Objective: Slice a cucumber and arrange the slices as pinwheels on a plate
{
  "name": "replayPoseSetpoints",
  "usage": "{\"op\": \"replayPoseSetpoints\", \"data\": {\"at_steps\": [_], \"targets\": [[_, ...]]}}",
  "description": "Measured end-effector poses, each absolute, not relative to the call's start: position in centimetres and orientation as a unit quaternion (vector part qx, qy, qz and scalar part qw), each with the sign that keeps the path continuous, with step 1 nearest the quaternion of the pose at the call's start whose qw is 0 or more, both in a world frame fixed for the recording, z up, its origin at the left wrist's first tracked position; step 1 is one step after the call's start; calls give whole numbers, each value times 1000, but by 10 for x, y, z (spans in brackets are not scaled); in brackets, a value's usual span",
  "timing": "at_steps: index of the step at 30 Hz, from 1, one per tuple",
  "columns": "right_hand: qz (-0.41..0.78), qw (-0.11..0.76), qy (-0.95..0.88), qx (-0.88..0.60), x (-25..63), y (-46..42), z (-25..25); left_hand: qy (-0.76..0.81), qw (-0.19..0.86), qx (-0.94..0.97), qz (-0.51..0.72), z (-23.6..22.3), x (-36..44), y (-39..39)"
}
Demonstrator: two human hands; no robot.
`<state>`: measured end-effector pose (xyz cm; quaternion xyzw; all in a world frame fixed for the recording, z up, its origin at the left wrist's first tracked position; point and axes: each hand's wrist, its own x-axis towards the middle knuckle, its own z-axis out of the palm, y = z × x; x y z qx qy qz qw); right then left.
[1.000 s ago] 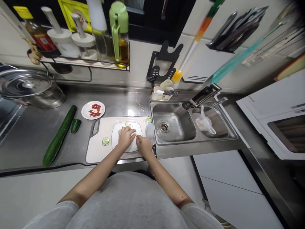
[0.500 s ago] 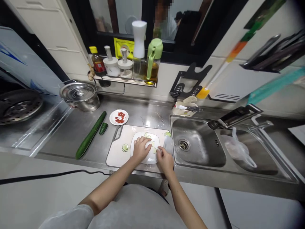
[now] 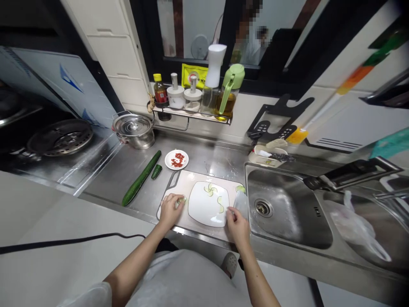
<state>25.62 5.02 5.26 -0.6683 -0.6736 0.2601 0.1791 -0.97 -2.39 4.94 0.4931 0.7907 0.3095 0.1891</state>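
Observation:
On a cutting board (image 3: 204,233) lies a white squarish plate (image 3: 204,209). Near the plate's top, thin cucumber slices (image 3: 210,189) form a pinwheel, and curved slices (image 3: 220,204) lie at its right side. My left hand (image 3: 171,211) is left of the plate, its thumb and bent fingers closed about a small pile of cucumber slices (image 3: 180,201). My right hand (image 3: 239,228) is at the plate's right edge with fingers curled together; whether something is between them is hidden. Just beyond it lies a knife blade (image 3: 241,202), beside more cucumber slices (image 3: 240,188).
Left of the board are a long cucumber (image 3: 140,181), a cucumber end piece (image 3: 156,172) and a small plate (image 3: 167,160) of chopped red bits. A double sink (image 3: 287,204) lies right, a lidded pot (image 3: 136,132) back left. A condiment rack (image 3: 194,114) hangs behind.
My left hand has moved left off the plate to the slices on the board. My right hand has drawn back to the plate's right edge. The view has swung left.

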Motion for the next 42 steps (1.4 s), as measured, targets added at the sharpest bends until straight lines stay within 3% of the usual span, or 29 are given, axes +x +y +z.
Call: {"op": "replayPoseSetpoints", "data": {"at_steps": [13,25,33,38,42], "targets": [[262,200,-672,-663,255,50,50,837,166,438,281,44,-38,-29],[265,199,-674,-660,254,47,52,851,154,476,159,41,-25,-14],[274,205,-692,-636,250,44,59,837,153,485,200,36,-22,-11],[284,232,-698,-616,245,45,66,822,214,451,274,31,-24,-9],[292,251,-703,-598,235,47,71,824,206,464,249,33,-26,-8]]}}
